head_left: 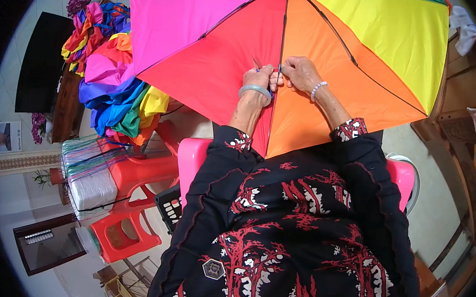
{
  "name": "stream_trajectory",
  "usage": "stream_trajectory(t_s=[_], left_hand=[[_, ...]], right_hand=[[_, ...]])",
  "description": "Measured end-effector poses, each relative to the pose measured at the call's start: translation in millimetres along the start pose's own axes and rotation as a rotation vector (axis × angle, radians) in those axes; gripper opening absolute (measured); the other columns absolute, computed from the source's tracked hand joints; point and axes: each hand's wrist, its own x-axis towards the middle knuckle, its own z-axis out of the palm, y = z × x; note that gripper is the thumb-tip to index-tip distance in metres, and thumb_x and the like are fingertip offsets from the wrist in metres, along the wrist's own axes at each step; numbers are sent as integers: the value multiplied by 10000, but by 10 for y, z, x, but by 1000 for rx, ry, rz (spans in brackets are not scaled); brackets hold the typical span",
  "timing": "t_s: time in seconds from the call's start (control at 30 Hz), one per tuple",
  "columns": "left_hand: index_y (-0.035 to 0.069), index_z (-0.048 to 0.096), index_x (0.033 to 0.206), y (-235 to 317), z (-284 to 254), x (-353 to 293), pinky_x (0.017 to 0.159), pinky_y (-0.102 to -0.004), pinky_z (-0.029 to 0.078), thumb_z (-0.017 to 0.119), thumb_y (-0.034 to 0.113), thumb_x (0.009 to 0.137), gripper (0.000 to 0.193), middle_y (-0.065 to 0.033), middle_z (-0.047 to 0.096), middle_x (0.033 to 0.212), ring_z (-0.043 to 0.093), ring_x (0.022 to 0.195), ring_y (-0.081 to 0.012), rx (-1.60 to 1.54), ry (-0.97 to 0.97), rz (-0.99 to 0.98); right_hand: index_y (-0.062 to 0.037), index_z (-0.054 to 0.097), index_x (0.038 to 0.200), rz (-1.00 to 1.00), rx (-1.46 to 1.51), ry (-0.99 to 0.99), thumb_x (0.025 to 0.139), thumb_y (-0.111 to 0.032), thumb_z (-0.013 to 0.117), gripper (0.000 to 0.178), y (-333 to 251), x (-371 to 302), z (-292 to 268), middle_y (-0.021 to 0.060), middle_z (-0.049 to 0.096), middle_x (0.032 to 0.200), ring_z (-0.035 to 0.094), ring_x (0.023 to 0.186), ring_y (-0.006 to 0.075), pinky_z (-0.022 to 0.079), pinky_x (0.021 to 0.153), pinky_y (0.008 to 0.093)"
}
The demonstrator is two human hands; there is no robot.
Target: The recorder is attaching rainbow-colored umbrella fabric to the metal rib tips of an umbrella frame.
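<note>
An open umbrella (332, 81) with red, orange, yellow, green and pink panels lies across my lap, inside facing me. Its dark rib (282, 43) runs toward me along the red and orange seam. Left of that rib, my left hand (257, 82) is closed, and a small pointed metal tool (256, 63) sticks up from its fingers; its kind is unclear. My right hand (301, 74) is closed in a pinch at the rib, over the orange panel, its fingertips almost touching the left ones. Whatever is between its fingers is too small to make out.
A heap of rainbow umbrella cloth (118, 96) lies at the left. Below it, bundled coloured threads (92, 156) rest over a white wrapped block (92, 192) beside red plastic stools (123, 234). I sit on a pink chair (191, 157). Wooden furniture (456, 116) stands at the right.
</note>
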Motion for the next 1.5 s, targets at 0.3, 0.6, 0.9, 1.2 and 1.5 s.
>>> stream_trajectory(t_s=[0.3,0.6,0.9,1.2,1.5], left_hand=[[6,525,784,-3,1,44,379,-213,366,522,128,848,138,-82,579,649,532,474,-128,55,-115,6],[32,543,729,-14,8,-14,358,-213,324,581,154,808,150,-55,567,610,480,429,-98,152,-92,73],[56,548,681,-32,53,-29,366,-209,299,635,116,732,117,-26,535,552,453,416,-68,493,-2,289],[2,536,863,-156,6,15,411,-214,391,585,62,752,136,-25,544,582,501,455,-74,499,-32,517],[4,569,857,-138,44,11,425,-213,406,591,88,764,127,-18,539,580,502,452,-74,524,-44,570]], right_hand=[[-11,520,701,150,322,-115,807,-79,510,127,-11,8,-67,43,541,577,503,419,95,411,360,218],[-19,503,762,48,339,23,840,-119,461,134,-121,-54,-232,33,512,612,503,441,100,434,383,212],[-13,484,820,94,509,-23,852,-162,476,152,-102,-38,-164,37,511,674,520,514,97,473,438,216],[-1,497,798,-59,578,65,828,-121,500,124,-209,-57,-192,43,510,667,503,488,89,453,434,211],[3,523,762,-279,315,85,807,-121,547,133,-319,-93,-187,27,514,647,487,502,68,425,438,194]])
